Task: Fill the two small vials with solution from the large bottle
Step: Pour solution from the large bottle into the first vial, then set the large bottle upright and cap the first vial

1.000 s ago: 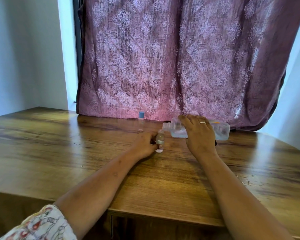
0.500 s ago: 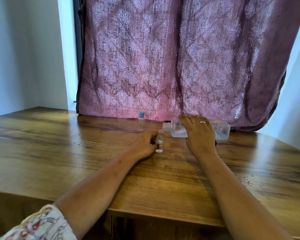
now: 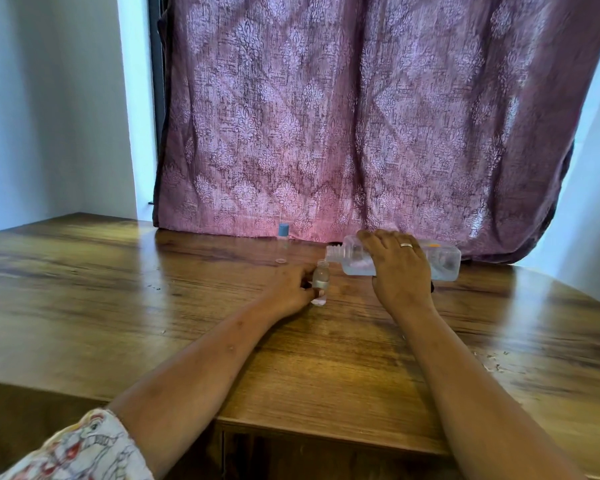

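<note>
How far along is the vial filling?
Done: uncertain; the blue-capped clear vial stands by the pink curtain, contents unreadable. In hand: left hand holds the small open clear vial, right hand tips the large clear plastic bottle at it. Left: this pour, possibly the other vial.

The right hand (image 3: pixel 397 268) covers the large bottle's (image 3: pixel 444 265) middle; whether liquid passes from its mouth into the open vial (image 3: pixel 321 274) is too small to tell. The bottom edge cuts the sleeve (image 3: pixel 80 452).
</note>
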Demonstrator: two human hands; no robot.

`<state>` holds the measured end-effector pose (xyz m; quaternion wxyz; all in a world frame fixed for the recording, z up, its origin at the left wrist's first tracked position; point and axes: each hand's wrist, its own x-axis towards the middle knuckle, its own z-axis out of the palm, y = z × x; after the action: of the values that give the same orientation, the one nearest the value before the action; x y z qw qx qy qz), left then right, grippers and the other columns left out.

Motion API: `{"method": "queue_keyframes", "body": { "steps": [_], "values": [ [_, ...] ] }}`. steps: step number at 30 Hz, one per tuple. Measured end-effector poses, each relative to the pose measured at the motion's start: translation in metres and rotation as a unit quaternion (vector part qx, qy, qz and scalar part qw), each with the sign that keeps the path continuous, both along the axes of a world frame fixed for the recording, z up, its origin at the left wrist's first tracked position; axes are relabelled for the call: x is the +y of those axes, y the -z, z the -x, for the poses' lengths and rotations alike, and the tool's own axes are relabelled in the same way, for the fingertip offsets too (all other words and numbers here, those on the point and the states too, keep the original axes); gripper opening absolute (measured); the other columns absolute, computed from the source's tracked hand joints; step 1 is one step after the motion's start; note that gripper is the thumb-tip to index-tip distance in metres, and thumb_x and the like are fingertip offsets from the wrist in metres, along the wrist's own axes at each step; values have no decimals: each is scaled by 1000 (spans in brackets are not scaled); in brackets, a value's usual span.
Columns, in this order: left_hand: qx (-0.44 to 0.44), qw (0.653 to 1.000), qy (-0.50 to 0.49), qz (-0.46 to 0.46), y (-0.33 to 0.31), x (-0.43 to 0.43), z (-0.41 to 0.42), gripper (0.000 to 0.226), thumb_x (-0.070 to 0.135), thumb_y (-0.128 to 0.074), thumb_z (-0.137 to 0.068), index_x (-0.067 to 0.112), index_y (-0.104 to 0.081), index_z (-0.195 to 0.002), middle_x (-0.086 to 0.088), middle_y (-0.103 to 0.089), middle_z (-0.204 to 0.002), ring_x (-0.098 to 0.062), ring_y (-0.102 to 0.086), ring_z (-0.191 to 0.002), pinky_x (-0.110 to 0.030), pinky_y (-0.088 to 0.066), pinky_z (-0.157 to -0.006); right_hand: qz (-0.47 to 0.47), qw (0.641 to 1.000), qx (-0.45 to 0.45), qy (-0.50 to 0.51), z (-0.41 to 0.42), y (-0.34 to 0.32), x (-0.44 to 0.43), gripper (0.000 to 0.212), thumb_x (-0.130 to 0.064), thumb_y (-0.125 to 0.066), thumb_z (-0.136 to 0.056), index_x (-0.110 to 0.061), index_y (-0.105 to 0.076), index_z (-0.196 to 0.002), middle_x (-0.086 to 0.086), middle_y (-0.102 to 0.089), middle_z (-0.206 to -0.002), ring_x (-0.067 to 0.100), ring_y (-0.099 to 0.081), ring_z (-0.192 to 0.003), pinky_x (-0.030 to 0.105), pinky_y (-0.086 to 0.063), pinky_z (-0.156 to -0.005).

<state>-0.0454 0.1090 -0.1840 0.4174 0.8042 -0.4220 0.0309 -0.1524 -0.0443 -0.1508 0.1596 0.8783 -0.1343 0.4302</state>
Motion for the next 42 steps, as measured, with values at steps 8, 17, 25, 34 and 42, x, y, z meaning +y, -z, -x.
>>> {"method": "queue_keyframes", "body": {
  "steps": [8,17,25,34,42],
  "values": [
    [10,1000,-1,-6,-1,0,2,42,17,-67,-83,14,-57,-124,-4,-64,-122,-16,-58,-114,-22,-40,-92,3,1000,0,2,0,1,-1,55,3,-49,-67,-16,-56,-118,13,-67,-110,37,-61,-98,43,-49,-89],
    [5,1000,-4,-2,-1,1,1,37,17,-69,-82,15,-62,-118,-3,-67,-115,-15,-61,-107,-26,-46,-92,-46,999,22,-6,4,-4,0,68,6,-61,-66,-17,-48,-128,12,-62,-118,37,-58,-105,43,-46,-91],
    [8,1000,-11,-4,-3,1,2,35,18,-71,-79,17,-65,-113,-2,-69,-111,-14,-62,-102,-32,-50,-94,-211,975,-53,-49,11,-15,-5,67,-17,-67,-77,-24,-35,-136,8,-58,-124,34,-56,-107,40,-47,-81],
    [35,999,-22,3,-7,5,5,61,15,-71,-80,14,-47,-136,-2,-62,-124,-1,-52,-98,-9,-37,-80,-380,896,-197,-116,21,-25,-18,69,-33,-76,-72,-20,-40,-129,0,-59,-123,26,-59,-102,27,-36,-70],
    [16,999,-32,6,-10,4,12,60,18,-72,-80,13,-48,-135,-6,-62,-125,-3,-51,-95,-9,-36,-79,-441,866,-209,-110,18,-21,-31,74,-34,-79,-69,-19,-36,-127,2,-60,-120,28,-62,-98,37,-51,-75]
  ]
}}
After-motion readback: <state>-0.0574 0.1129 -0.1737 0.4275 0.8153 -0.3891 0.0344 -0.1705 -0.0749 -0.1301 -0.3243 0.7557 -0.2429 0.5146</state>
